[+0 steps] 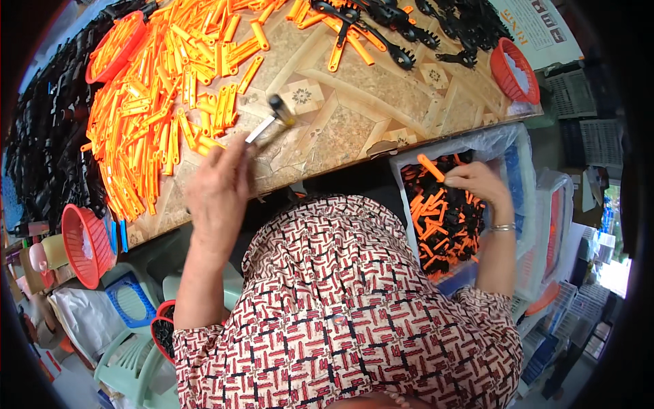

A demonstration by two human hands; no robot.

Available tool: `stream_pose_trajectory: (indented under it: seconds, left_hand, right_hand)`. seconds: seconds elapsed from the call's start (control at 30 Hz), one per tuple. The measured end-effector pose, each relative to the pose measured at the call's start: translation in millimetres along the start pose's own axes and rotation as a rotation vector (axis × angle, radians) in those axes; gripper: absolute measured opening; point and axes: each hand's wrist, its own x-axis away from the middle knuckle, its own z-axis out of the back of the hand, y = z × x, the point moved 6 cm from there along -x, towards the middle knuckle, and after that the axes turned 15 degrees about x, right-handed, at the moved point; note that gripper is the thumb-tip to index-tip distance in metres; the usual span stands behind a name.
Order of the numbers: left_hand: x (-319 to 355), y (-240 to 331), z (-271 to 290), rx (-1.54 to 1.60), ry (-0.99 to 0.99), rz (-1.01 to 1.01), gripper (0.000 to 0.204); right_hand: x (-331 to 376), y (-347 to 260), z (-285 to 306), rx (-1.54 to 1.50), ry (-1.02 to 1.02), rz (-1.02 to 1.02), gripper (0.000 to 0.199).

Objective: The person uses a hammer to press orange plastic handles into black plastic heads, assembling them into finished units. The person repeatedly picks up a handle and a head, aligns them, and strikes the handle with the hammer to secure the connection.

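Observation:
My left hand (219,187) is closed at the table's near edge, around the pale handle of a small mallet (261,128). The mallet's dark head tilts up and away over the tabletop, its far face blurred. To the right, my right hand (477,183) pinches an orange handle (430,168) above a lined bin (400,198). Whether a black part is joined to that handle is hidden by my fingers. Inside the bin lie many orange-handled black utensils (436,225). Beyond my left hand spreads a big pile of loose orange handles (146,116).
Black spaghetti servers (402,56) lie at the table's far side. Red baskets stand at the right corner (514,71), far left (117,48) and near left (87,245). Dark parts (48,136) are heaped along the left. A green plastic chair (126,361) is at lower left.

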Motion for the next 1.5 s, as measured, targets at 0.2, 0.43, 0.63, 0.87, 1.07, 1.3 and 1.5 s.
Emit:
stream_pose_trajectory:
  seconds: [0.2,0.43,0.63,0.87,1.07,1.3,1.5]
  left_hand:
    - [-12,-35,16,-0.166,0.123,0.125,0.027]
    - [-9,-17,4,-0.225,0.287,-0.076,0.022]
    - [-8,-11,3,-0.228,0.286,-0.071,0.023]
    - [-13,-5,3,-0.179,0.254,-0.067,0.023]
    - [-14,3,3,-0.178,0.273,-0.081,0.022]
    - [-11,-5,1,-0.15,0.294,-0.075,0.024]
    - [-14,-8,3,-0.133,0.32,-0.086,0.02]
  right_hand:
    - [-10,-38,107,0.088,0.704,0.039,0.026]
    - [-163,-173,128,0.71,1.176,0.34,0.053]
    - [-184,-256,89,0.489,1.198,0.413,0.05]
    - [-169,-264,137,0.584,1.454,0.781,0.03]
    - [-221,-198,234,0.443,1.025,0.045,0.068]
    - [-240,-253,196,0.595,0.761,0.18,0.083]
    - [-217,-305,147,0.633,0.763,0.612,0.071]
